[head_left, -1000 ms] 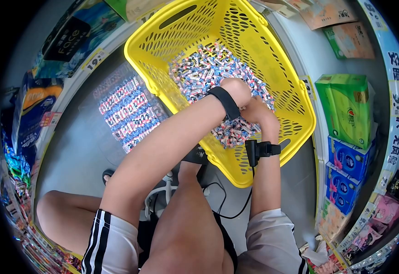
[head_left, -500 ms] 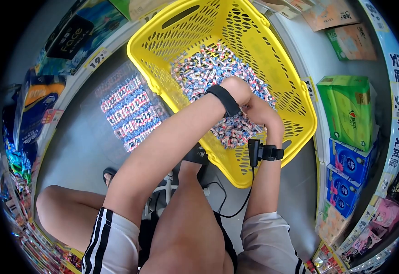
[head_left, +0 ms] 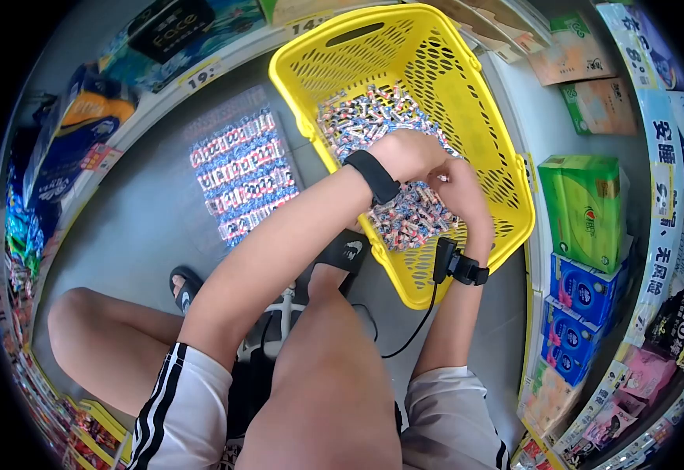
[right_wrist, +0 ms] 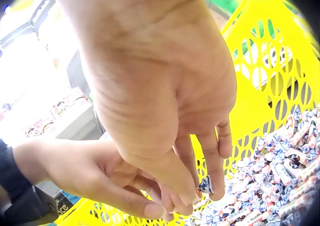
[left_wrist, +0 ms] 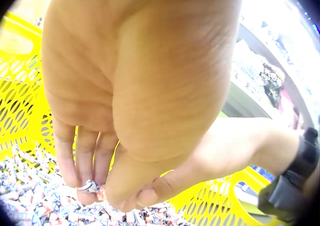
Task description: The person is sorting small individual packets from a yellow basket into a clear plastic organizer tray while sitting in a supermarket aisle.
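Both hands meet at the fingertips over the yellow basket (head_left: 287, 78), above a heap of small wrapped candies (head_left: 373, 117). My left hand (head_left: 411, 155) comes in from the left with a black band on its wrist. Between its thumb and fingers it pinches a candy, whose blue and white wrapper end (left_wrist: 90, 187) shows in the left wrist view. My right hand (head_left: 466, 192) also pinches a candy, with a twisted wrapper end (right_wrist: 206, 185) sticking out beside the thumb. I cannot tell whether both hands hold the same candy.
Left of the basket, neat rows of similar wrapped pieces (head_left: 244, 176) lie on the floor. Shelves flank both sides, with a green tissue pack (head_left: 585, 211) and blue packs (head_left: 585, 286) at right. A cable (head_left: 414, 341) hangs from the right wrist camera (head_left: 445, 260).
The head view has shifted, so the basket and floor rows appear farther right. The hands stay together over the candies; the right hand's fingers now show more clearly, bent toward the left hand.
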Available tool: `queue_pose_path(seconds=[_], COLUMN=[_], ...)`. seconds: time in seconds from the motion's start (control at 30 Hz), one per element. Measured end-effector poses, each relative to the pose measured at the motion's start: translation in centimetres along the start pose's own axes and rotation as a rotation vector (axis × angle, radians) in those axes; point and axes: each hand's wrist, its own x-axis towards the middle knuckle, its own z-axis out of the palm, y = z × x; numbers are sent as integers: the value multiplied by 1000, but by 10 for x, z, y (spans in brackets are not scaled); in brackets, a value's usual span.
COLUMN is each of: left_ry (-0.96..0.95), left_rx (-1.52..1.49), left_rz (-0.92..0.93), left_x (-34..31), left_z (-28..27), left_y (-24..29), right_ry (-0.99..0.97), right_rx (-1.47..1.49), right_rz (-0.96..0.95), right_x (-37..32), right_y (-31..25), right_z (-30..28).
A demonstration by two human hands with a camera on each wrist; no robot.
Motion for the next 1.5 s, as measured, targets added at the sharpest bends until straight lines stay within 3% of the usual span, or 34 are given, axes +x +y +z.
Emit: queue_pose_path(seconds=[0.1,0.17,0.23,0.3,0.47,0.6,0.67,0.87,1.17,1.23,1.43,1.5], left_ry=[44,21,80,257,370,485,497,495,218,209,217,327], left_rx=[-35,-130,-118,-192,-248,-213,-231,-221,-295,-293,-276,-197], left_rz=[2,-30,19,49,-29,-40,-152,-226,-507,-528,-585,-592], left_x=[-24,-37,-57,-80,-139,-189,-216,-266,-322,-330,-333,-333], left_z=[-15,-21,-23,-25,-40,-40,-42,-11,43,52,85,93], left_y=[-4,-7,-11,-14,-13,-20,-20,-62,-125,-133,-166,-169], right_ry=[29,43,59,58,90,47,12,-127,-373,-400,-408,-360], right_rx=[121,101,129,107,48,13,8,-85,-60,-38,59,30], right_rz=[-188,-213,-259,-289,-447,-556,-615,-779,-731,-626,-598,-495], right_x=[-2,-7,-11,-19,-35,-35,-32,-14,11,16,33,41], right_y=[-9,-22,-38,-61,-110,-148,-164,-196,-209,-208,-211,-208], right_z=[-1,-4,-6,-9,0,19,31,85,188,211,254,270])
